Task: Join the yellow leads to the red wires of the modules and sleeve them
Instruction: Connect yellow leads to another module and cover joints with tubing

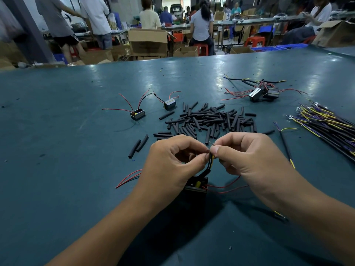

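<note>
My left hand (169, 162) and my right hand (249, 156) meet fingertip to fingertip above a black module (196, 186) on the table. Between them they pinch the bare ends of a red wire and a yellow lead (211, 163), which rise from the module side by side. The module's other red wires (224, 187) trail right, and more trail left (127, 178). A pile of black sleeves (209, 120) lies just beyond my hands. A bundle of yellow and purple leads (324, 123) lies at the right.
Two modules (137, 114) (168, 104) with red wires stand at the middle left. A cluster of modules with leads (263, 93) sits at the back right. One loose lead (286, 144) lies right of my hand. Stray sleeves (138, 145) lie at the left. Workers and boxes fill the background.
</note>
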The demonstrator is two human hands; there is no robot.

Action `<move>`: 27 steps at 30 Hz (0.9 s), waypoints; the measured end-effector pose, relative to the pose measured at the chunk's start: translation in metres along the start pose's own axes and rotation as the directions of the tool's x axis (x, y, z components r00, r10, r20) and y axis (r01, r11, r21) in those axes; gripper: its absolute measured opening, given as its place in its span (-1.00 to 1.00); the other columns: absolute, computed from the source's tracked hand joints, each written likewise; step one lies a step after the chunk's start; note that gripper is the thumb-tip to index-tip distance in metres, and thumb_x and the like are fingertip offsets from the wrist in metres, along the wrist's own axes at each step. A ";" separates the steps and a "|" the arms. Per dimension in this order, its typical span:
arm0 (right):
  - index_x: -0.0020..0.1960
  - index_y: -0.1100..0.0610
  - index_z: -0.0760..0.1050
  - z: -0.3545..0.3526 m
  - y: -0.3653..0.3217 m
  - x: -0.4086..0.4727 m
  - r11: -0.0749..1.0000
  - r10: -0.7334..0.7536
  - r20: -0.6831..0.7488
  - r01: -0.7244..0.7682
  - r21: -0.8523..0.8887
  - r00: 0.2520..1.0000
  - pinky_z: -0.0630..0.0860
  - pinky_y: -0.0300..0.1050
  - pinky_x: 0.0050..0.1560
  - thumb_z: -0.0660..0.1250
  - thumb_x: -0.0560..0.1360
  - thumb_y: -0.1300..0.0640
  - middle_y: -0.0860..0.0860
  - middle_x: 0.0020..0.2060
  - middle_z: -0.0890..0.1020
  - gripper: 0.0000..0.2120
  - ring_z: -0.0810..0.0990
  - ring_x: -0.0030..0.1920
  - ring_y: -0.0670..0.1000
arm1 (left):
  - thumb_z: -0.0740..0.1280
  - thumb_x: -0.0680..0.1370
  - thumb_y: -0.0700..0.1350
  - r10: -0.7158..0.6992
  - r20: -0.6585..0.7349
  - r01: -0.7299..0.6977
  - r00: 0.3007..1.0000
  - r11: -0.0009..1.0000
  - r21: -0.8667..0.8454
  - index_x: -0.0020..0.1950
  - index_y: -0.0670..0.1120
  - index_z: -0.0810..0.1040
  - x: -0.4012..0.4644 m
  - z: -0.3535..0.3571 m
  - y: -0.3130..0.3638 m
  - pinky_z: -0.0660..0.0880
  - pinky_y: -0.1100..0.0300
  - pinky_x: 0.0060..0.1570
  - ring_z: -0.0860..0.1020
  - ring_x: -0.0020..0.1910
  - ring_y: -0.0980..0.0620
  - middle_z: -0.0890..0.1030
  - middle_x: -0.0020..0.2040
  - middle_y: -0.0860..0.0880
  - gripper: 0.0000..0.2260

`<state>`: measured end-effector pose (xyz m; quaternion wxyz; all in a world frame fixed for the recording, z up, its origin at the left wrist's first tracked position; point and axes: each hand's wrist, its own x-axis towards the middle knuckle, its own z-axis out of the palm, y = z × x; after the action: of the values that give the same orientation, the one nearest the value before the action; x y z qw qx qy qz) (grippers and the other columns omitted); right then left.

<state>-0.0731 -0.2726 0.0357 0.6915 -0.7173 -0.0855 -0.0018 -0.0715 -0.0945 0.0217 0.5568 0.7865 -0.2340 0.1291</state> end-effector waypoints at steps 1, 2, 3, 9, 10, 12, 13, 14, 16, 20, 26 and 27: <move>-0.29 0.12 0.63 0.000 0.000 0.000 1.000 -0.010 -0.001 0.010 -0.006 1.000 0.34 -0.32 -0.47 0.44 0.46 0.24 -0.02 -0.49 0.51 -0.85 0.38 -0.48 -0.08 | 0.51 0.49 -0.23 -0.002 0.004 0.002 1.000 1.000 -0.003 -0.11 -0.04 0.71 0.000 -0.001 0.000 0.48 0.31 -0.26 0.57 -0.30 0.18 0.64 -0.28 0.08 -0.91; -0.29 0.12 0.62 0.001 0.000 0.000 1.000 -0.018 -0.001 0.018 -0.013 1.000 0.34 -0.33 -0.47 0.44 0.47 0.25 -0.03 -0.50 0.50 -0.83 0.37 -0.49 -0.09 | 0.50 0.49 -0.22 -0.008 0.009 0.008 1.000 1.000 -0.009 -0.11 -0.03 0.71 0.000 -0.001 0.000 0.49 0.30 -0.25 0.57 -0.29 0.17 0.65 -0.27 0.07 -0.92; -0.29 0.12 0.61 0.001 0.000 0.000 0.999 -0.023 0.001 0.023 -0.023 1.000 0.34 -0.33 -0.47 0.43 0.48 0.26 -0.05 -0.50 0.50 -0.83 0.37 -0.49 -0.10 | 0.50 0.50 -0.20 -0.017 0.017 0.018 1.000 1.000 -0.017 -0.11 -0.03 0.71 0.000 -0.001 0.000 0.48 0.31 -0.25 0.58 -0.29 0.17 0.66 -0.27 0.06 -0.93; -0.25 0.16 0.60 -0.001 -0.003 -0.002 0.983 -0.115 0.026 0.118 -0.140 0.993 0.34 -0.36 -0.44 0.45 0.47 0.23 -0.13 -0.52 0.50 -0.87 0.38 -0.49 -0.17 | 0.43 0.54 -0.14 0.094 -0.022 -0.090 0.995 0.985 0.150 -0.02 -0.05 0.70 0.010 -0.012 0.010 0.50 0.29 -0.12 0.63 -0.13 0.06 0.67 -0.15 0.09 -0.93; -0.24 0.16 0.60 -0.001 -0.004 -0.003 0.978 -0.134 0.034 0.138 -0.158 0.990 0.34 -0.37 -0.44 0.45 0.47 0.24 -0.14 -0.52 0.51 -0.88 0.38 -0.48 -0.18 | 0.44 0.54 -0.13 0.142 0.004 -0.139 0.990 0.967 0.214 -0.03 -0.07 0.69 0.014 -0.014 0.014 0.47 0.29 -0.12 0.61 -0.14 0.07 0.65 -0.14 0.09 -0.94; -0.23 0.16 0.61 0.000 -0.006 -0.004 0.969 -0.158 0.043 0.163 -0.184 0.987 0.34 -0.34 -0.44 0.46 0.47 0.22 -0.13 -0.50 0.51 -0.89 0.38 -0.47 -0.16 | 0.46 0.54 -0.15 0.221 0.090 -0.238 0.971 0.916 0.322 -0.07 -0.09 0.70 0.019 -0.018 0.022 0.42 0.31 -0.11 0.57 -0.14 0.09 0.63 -0.15 0.06 -0.97; -0.23 0.16 0.62 0.000 -0.007 -0.004 0.966 -0.164 0.045 0.169 -0.194 0.985 0.33 -0.31 -0.43 0.46 0.47 0.22 -0.11 -0.48 0.52 -0.89 0.39 -0.45 -0.14 | 0.47 0.53 -0.15 0.240 0.136 -0.274 0.961 0.892 0.359 -0.09 -0.09 0.70 0.022 -0.020 0.026 0.42 0.28 -0.11 0.56 -0.14 0.09 0.62 -0.15 0.05 -0.96; -0.24 0.16 0.62 0.000 -0.008 -0.004 0.964 -0.168 0.046 0.174 -0.199 0.985 0.33 -0.29 -0.43 0.47 0.46 0.21 -0.09 -0.47 0.52 -0.89 0.39 -0.44 -0.12 | 0.46 0.53 -0.12 0.250 0.177 -0.301 0.952 0.870 0.389 -0.10 -0.10 0.70 0.025 -0.021 0.030 0.45 0.23 -0.10 0.56 -0.12 0.07 0.62 -0.15 0.04 -0.94; -0.25 0.15 0.61 0.000 -0.008 -0.004 0.962 -0.176 0.050 0.182 -0.202 0.983 0.32 -0.28 -0.44 0.47 0.46 0.22 -0.08 -0.47 0.52 -0.88 0.38 -0.44 -0.12 | 0.45 0.52 -0.08 0.269 0.249 -0.358 0.930 0.813 0.459 -0.11 -0.10 0.70 0.030 -0.025 0.037 0.48 0.09 -0.07 0.55 -0.11 0.01 0.61 -0.14 0.03 -0.90; -0.24 0.18 0.61 0.001 -0.008 -0.005 0.958 -0.195 0.073 0.206 -0.199 0.978 0.29 -0.30 -0.45 0.48 0.47 0.21 -0.09 -0.48 0.50 -0.87 0.35 -0.45 -0.14 | 0.43 0.57 -0.08 0.247 0.420 -0.467 0.873 0.669 0.579 -0.10 -0.08 0.64 0.036 -0.030 0.051 0.46 -0.07 -0.06 0.49 -0.12 -0.04 0.58 -0.14 0.02 -0.91; -0.25 0.15 0.60 0.002 -0.006 -0.007 0.947 -0.220 0.066 0.230 -0.226 0.973 0.31 -0.23 -0.45 0.47 0.46 0.21 0.00 -0.48 0.51 -0.87 0.37 -0.44 -0.10 | 0.19 0.59 0.06 0.059 0.465 -0.387 0.883 0.652 0.652 -0.14 0.00 0.45 0.037 -0.028 0.061 0.27 0.21 -0.12 0.36 -0.16 0.11 0.48 -0.17 0.11 -0.81; -0.26 0.15 0.60 0.003 -0.005 -0.008 0.942 -0.225 0.065 0.234 -0.241 0.972 0.32 -0.23 -0.44 0.47 0.45 0.21 0.02 -0.48 0.52 -0.87 0.37 -0.44 -0.11 | 0.19 0.58 0.07 0.001 0.437 -0.322 0.900 0.678 0.661 -0.17 0.00 0.44 0.036 -0.027 0.060 0.25 0.24 -0.18 0.37 -0.20 0.13 0.47 -0.21 0.12 -0.80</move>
<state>-0.0817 -0.2706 0.0399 0.5903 -0.7827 -0.1802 -0.0801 -0.0699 -0.0937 0.0969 0.1296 0.9252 -0.3436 0.0958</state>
